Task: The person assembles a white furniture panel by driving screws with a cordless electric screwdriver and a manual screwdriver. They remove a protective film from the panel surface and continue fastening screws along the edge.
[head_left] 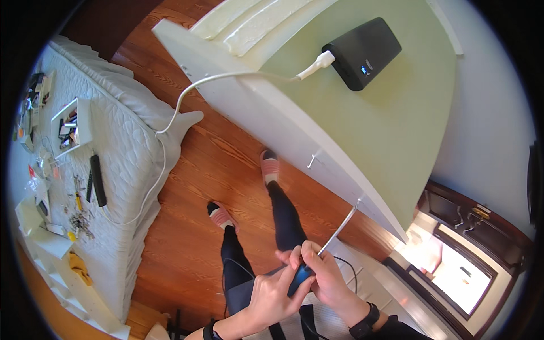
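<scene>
Both of my hands are closed around a screwdriver [301,277] with a dark blue handle, held in front of my waist. My left hand [271,296] cups the handle from below and the left. My right hand [327,276] grips it from the right, fingers over the top. The thin metal shaft [339,229] runs up and right to the white edge of a pale green furniture panel [396,141], where its tip meets a small fitting [358,200]. A second small metal fitting [311,161] sticks out of the same edge further left.
A black power bank [362,51] lies on the panel, with a white cable [187,96] running to a white quilted mattress [124,124]. On the mattress lie a black tool [97,180], a white box [71,122] and loose hardware [79,221]. My feet in pink slippers [221,215] stand on the wooden floor [215,153].
</scene>
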The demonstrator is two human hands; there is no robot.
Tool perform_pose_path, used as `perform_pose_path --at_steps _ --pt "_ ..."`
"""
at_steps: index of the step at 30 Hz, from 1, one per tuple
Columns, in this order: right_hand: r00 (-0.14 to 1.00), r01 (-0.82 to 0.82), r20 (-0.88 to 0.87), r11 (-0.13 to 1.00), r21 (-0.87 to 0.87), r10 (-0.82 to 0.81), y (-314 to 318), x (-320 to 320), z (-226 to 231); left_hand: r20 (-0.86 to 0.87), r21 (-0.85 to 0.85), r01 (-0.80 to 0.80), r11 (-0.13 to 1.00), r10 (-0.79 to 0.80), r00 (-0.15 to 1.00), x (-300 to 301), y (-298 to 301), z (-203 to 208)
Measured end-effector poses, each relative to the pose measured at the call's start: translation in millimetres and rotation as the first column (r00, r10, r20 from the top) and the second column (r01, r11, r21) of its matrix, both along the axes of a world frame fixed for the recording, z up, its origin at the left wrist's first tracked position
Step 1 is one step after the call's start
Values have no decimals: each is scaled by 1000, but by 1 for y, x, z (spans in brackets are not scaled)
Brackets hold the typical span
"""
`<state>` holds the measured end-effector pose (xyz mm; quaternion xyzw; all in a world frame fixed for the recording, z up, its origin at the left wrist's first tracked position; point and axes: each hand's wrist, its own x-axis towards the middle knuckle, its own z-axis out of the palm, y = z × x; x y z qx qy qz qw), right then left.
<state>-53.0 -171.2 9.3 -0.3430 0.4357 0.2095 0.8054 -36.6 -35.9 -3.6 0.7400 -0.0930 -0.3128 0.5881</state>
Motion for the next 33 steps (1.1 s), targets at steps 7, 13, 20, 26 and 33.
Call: perform_pose_path --at_steps 7,13,20,26,33 --pt "985 -107 104 968 -226 134 8 9 -10 -873 -255 -736 627 -477 -104 -8 25 -26" --pt "998 -47 -35 999 -1 47 0 1 -10 -913 -180 -651 738 -372 -168 -9 18 -28" --pt "978 -98 209 872 479 -5 -16 8 -25 -779 27 -197 980 144 611 4 17 16" --pt "993 -16 120 985 174 -5 -16 10 -19 -50 44 -175 984 177 983 -10 -6 5" --pt "999 53 12 998 -20 -53 -2 18 -3 -971 -211 -647 733 -235 50 -5 12 -10"
